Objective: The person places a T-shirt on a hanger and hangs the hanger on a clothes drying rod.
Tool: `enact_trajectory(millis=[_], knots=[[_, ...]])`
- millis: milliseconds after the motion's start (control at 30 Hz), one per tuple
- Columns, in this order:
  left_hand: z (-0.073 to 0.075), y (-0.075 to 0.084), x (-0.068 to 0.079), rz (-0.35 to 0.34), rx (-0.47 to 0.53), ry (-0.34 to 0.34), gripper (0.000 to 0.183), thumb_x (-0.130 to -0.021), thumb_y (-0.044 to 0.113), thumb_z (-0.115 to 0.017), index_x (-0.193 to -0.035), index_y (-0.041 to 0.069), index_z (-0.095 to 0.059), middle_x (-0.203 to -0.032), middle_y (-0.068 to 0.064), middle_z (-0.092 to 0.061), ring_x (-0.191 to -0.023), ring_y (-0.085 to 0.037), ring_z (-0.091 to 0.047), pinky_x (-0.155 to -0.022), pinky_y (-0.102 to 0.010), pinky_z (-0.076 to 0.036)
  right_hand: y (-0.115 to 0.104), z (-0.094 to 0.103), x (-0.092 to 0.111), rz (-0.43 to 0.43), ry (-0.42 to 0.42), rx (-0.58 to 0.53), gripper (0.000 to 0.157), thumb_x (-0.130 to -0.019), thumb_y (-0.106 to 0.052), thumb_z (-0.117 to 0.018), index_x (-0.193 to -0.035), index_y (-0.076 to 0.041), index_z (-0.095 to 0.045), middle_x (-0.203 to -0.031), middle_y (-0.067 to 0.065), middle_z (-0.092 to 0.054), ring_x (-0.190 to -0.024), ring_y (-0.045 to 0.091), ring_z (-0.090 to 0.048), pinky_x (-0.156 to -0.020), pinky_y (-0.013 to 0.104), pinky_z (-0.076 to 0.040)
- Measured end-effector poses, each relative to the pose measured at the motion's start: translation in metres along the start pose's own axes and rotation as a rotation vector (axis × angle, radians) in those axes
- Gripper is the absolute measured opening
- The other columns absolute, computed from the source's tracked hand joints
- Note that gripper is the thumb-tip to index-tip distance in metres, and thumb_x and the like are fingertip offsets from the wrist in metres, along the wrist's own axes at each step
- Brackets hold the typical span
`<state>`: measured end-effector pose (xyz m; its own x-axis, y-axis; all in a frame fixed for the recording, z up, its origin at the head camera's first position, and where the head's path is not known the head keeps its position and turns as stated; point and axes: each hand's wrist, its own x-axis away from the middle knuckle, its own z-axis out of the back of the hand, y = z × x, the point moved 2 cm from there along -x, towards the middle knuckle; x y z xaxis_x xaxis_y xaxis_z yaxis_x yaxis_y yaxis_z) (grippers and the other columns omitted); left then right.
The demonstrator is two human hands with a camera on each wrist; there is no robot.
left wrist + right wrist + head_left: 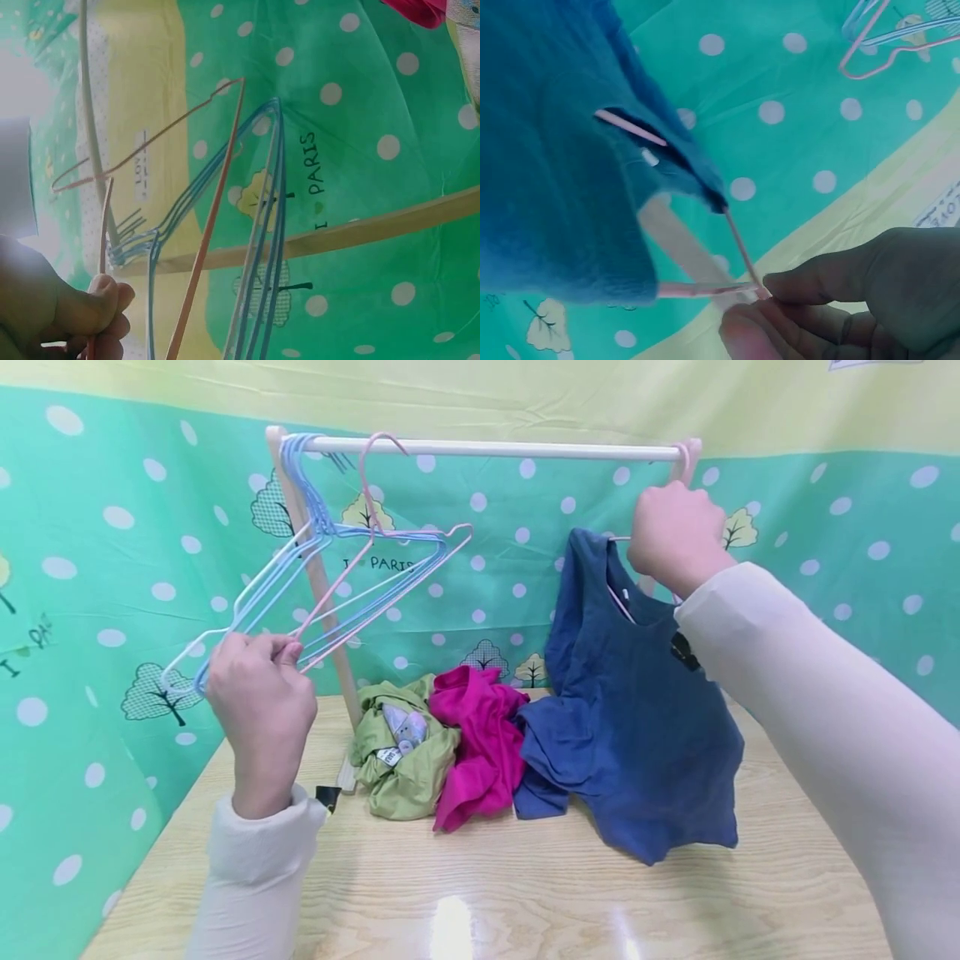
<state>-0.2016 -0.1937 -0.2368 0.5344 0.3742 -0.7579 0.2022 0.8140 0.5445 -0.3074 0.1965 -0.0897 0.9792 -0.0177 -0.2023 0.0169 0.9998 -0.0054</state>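
Note:
My left hand [258, 693] pinches the lower corner of a bare pink wire hanger [365, 489], whose hook is up near the rail's left end; the left wrist view shows thumb and fingers on the wire. Several blue hangers [300, 477], with a white one [176, 664] among them, hang right behind it. Up at the rail's right end, my right hand [675, 535] holds another pink hanger [739, 240] by the neck below its hook. A dark blue sleeveless top [645, 718] hangs from that hanger, its lower part close to the table.
A white rail [525, 447] on wooden posts spans the table [480, 893]. Under it lie a crumpled green garment [405, 785] and a magenta one [483, 735], beside the blue top. A polka-dot curtain [75, 760] stands behind.

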Motion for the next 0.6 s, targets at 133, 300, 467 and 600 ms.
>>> enact_trajectory(millis=[133,300,467,600], knots=[[0.007,0.000,-0.001,-0.014,-0.042,-0.020,0.016,-0.097,0.002,-0.068,-0.105,-0.010,-0.076,-0.089,-0.027,-0.062,-0.087,-0.047,-0.054,-0.082,-0.058,-0.042,-0.011,0.000,0.002,0.012,0.040,0.045,0.025,-0.097,-0.009,-0.047,-0.110,0.008,-0.059,-0.098,0.025,-0.055,-0.084,0.045,-0.055,-0.069,0.056,-0.053],[0.020,0.000,-0.001,-0.071,-0.115,-0.036,0.016,-0.095,-0.001,-0.066,-0.106,-0.006,-0.077,-0.087,-0.027,-0.062,-0.079,-0.046,-0.053,-0.071,-0.059,-0.042,-0.035,-0.015,0.008,0.088,0.083,0.051,0.021,-0.096,-0.011,-0.047,-0.099,0.005,-0.061,-0.097,0.026,-0.058,-0.083,0.044,-0.059,-0.073,0.061,-0.055],[0.032,0.000,0.000,-0.125,-0.133,-0.052,0.016,-0.092,-0.002,-0.067,-0.103,-0.004,-0.079,-0.083,-0.025,-0.061,-0.074,-0.044,-0.052,-0.067,-0.056,-0.039,-0.057,-0.045,0.014,0.139,0.094,0.004,0.016,-0.095,-0.010,-0.049,-0.090,-0.002,-0.061,-0.090,0.021,-0.060,-0.080,0.041,-0.060,-0.068,0.058,-0.056],[0.040,0.002,0.001,-0.139,-0.159,-0.102,0.015,-0.090,-0.003,-0.068,-0.099,-0.004,-0.079,-0.081,-0.024,-0.061,-0.074,-0.043,-0.053,-0.066,-0.054,-0.040,-0.071,-0.075,0.014,0.151,0.075,-0.023,0.016,-0.096,-0.009,-0.050,-0.096,-0.002,-0.064,-0.097,0.020,-0.064,-0.086,0.042,-0.064,-0.073,0.060,-0.056]])
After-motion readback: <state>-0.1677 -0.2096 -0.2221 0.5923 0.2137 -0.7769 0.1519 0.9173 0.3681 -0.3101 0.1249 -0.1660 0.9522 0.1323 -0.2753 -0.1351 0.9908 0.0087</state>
